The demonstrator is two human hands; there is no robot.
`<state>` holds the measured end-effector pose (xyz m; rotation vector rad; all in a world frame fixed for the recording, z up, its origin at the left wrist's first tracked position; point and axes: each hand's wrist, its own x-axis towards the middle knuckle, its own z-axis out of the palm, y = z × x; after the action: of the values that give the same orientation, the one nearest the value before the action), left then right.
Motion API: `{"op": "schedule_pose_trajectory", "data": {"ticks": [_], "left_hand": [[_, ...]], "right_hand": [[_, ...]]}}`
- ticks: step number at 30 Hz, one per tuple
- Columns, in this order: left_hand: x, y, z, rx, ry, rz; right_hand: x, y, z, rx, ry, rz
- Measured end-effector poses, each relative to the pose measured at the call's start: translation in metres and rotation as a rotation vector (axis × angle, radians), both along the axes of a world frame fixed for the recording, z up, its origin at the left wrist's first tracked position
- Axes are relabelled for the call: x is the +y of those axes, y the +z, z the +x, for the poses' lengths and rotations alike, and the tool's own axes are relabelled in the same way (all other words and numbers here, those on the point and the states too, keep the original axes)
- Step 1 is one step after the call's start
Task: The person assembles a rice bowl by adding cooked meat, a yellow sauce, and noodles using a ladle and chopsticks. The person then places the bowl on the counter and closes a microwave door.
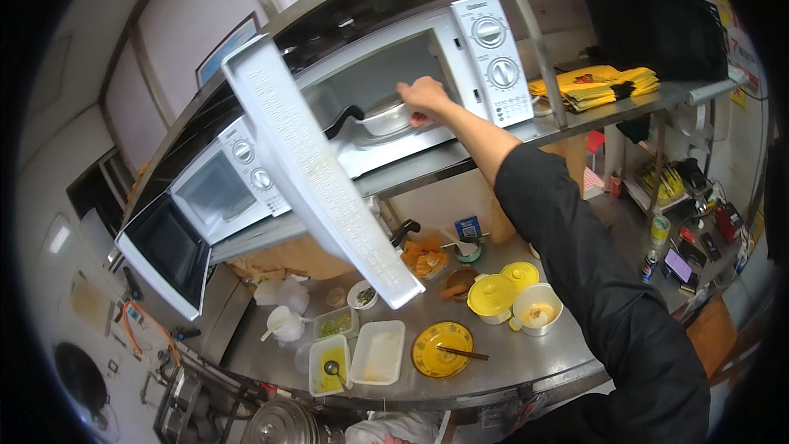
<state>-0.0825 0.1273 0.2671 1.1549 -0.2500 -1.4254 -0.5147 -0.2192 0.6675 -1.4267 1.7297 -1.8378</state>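
My right hand (423, 100) reaches into an open white microwave (489, 57) on the shelf. Its fingers are closed at the right edge of a shallow silver metal pan (385, 121), which sits low in the microwave's opening. A curved black handle (343, 119) sticks out at the pan's left. The microwave's white door (320, 173) swings out toward me and hides part of the shelf and counter. At the bottom edge, beside white cloth, a sliver of skin (394, 439) shows; it may be my left hand, but its fingers are not clear.
Left along the shelf stands a second microwave (218, 189), its door open. Folded yellow cloths (596, 86) lie to the right. On the steel counter below are a yellow bowl with chopsticks (444, 349), lidded yellow pots (491, 296) and a tub with a ladle (330, 368).
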Motion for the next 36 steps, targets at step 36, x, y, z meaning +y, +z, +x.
{"op": "schedule_pose_trajectory", "data": {"ticks": [36], "left_hand": [[-0.142,0.258,-0.104,-0.670,0.067,-1.365]], "right_hand": [[0.192,-0.101,-0.033,0.759,-0.746,-0.288]]}}
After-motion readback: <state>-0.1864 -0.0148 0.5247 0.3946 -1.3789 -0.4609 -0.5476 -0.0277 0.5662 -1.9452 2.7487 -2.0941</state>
